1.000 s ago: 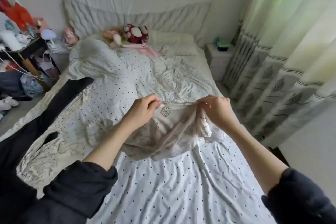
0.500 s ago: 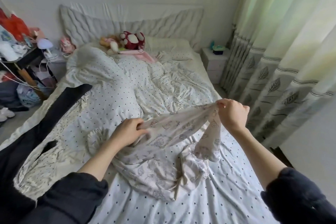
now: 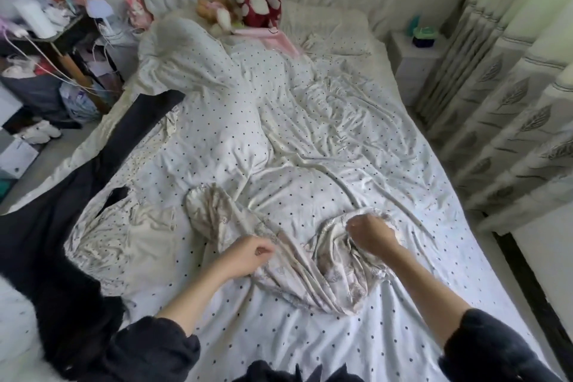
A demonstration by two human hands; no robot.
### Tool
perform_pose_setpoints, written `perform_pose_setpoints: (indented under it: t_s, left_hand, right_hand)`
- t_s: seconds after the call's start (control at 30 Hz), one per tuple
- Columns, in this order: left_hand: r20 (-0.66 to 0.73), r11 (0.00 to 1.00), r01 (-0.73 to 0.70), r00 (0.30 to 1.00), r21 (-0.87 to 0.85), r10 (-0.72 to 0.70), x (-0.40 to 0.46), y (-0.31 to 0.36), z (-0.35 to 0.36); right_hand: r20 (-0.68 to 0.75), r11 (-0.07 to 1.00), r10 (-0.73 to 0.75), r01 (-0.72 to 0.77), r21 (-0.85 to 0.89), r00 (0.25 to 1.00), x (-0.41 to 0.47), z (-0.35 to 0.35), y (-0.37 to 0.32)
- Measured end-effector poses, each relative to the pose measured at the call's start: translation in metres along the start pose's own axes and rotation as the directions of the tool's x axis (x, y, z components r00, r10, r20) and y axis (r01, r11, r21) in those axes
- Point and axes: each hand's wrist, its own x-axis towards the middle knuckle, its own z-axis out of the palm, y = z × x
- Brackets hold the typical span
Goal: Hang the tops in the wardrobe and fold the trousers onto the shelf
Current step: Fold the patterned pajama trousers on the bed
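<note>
Both hands are pressing the pale printed trousers [image 3: 310,263] onto the bed [image 3: 310,344]. The left hand [image 3: 245,256] is clenching one edge in its grip. The right hand [image 3: 372,234] is bunching the other edge.

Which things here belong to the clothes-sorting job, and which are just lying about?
Job:
- patterned garment, crumpled on the bed, gripped by the left hand and right hand
- dark garment along the bed's left side
- dotted pale garment beside it

Lying about:
- plush toys by the pillow
- nightstand
- cluttered desk
- curtains
</note>
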Motion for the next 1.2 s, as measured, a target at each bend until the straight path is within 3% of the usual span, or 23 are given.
perform_pose_setpoints:
  t_s: [0.2, 0.33, 0.4, 0.5, 0.57, 0.63, 0.7, 0.77, 0.83, 0.9, 0.97, 1.03, 1.1, 1.13, 1.2]
  left_hand:
    - [-0.223, 0.961, 0.219, 0.941, -0.169, -0.253, 0.013, -0.069, -0.024]
    - [-0.307, 0.894, 0.328, 0.855, -0.305, -0.418, 0.039, -0.102, -0.034]
    - [-0.270, 0.834, 0.380, 0.821, -0.400, -0.503, 0.054, -0.113, -0.035]
    - [-0.241, 0.758, 0.328, 0.812, -0.563, -0.531, 0.070, -0.115, -0.028]
    - [-0.261, 0.808, 0.319, 0.833, -0.495, -0.489, 0.076, -0.114, -0.022]
    - [-0.152, 0.872, 0.342, 0.898, -0.350, -0.413, 0.073, -0.115, -0.018]
    - [0.189, 0.893, 0.395, 0.914, -0.217, -0.358, 0.065, -0.115, -0.018]
    - [0.521, 0.872, 0.484, 0.763, -0.068, -0.383, 0.055, -0.117, -0.020]
    - [0.616, 0.839, 0.544, 0.657, 0.013, -0.435, 0.048, -0.125, -0.023]
    - [0.548, 0.791, 0.611, 0.663, -0.004, -0.510, 0.048, -0.137, -0.031]
    - [0.356, 0.758, 0.646, 0.731, -0.088, -0.582, 0.050, -0.152, -0.038]
    - [-0.034, 0.798, 0.585, 0.803, -0.143, -0.595, 0.057, -0.171, -0.043]
    - [-0.343, 0.859, 0.484, 0.789, -0.166, -0.510, 0.068, -0.186, -0.045]
    - [-0.378, 0.885, 0.435, 0.801, -0.166, -0.464, 0.075, -0.191, -0.047]
    - [-0.279, 0.921, 0.370, 0.878, -0.121, -0.389, 0.088, -0.193, -0.048]
  right_hand:
    - [0.218, 0.991, -0.131, 0.134, 0.004, 0.967, 0.037, 0.065, -0.067]
    - [0.251, 0.985, -0.154, 0.169, -0.039, 0.956, 0.074, 0.102, -0.103]
    - [0.266, 0.990, -0.114, 0.132, -0.052, 0.957, 0.088, 0.119, -0.112]
    - [0.256, 0.999, -0.036, 0.040, -0.011, 0.966, 0.098, 0.133, -0.117]
    - [0.192, 1.000, 0.011, -0.015, 0.019, 0.981, 0.101, 0.133, -0.115]
    - [0.110, 0.997, 0.071, -0.073, 0.013, 0.991, 0.103, 0.125, -0.104]
    - [0.101, 0.987, 0.157, -0.151, -0.063, 0.982, 0.102, 0.113, -0.087]
    - [0.200, 0.969, 0.203, -0.168, -0.181, 0.958, 0.101, 0.105, -0.069]
    - [0.273, 0.972, 0.197, -0.151, -0.182, 0.942, 0.101, 0.102, -0.061]
    - [0.260, 0.992, 0.116, -0.098, -0.083, 0.959, 0.105, 0.103, -0.068]
    - [0.219, 0.999, 0.031, -0.025, -0.032, 0.975, 0.113, 0.108, -0.087]
    - [0.214, 0.998, -0.050, 0.059, -0.034, 0.975, 0.122, 0.118, -0.110]
    - [0.251, 0.995, -0.074, 0.088, -0.047, 0.965, 0.129, 0.130, -0.128]
    - [0.274, 0.995, -0.062, 0.081, -0.059, 0.960, 0.132, 0.135, -0.135]
    - [0.316, 0.993, -0.034, 0.068, -0.096, 0.948, 0.136, 0.140, -0.141]
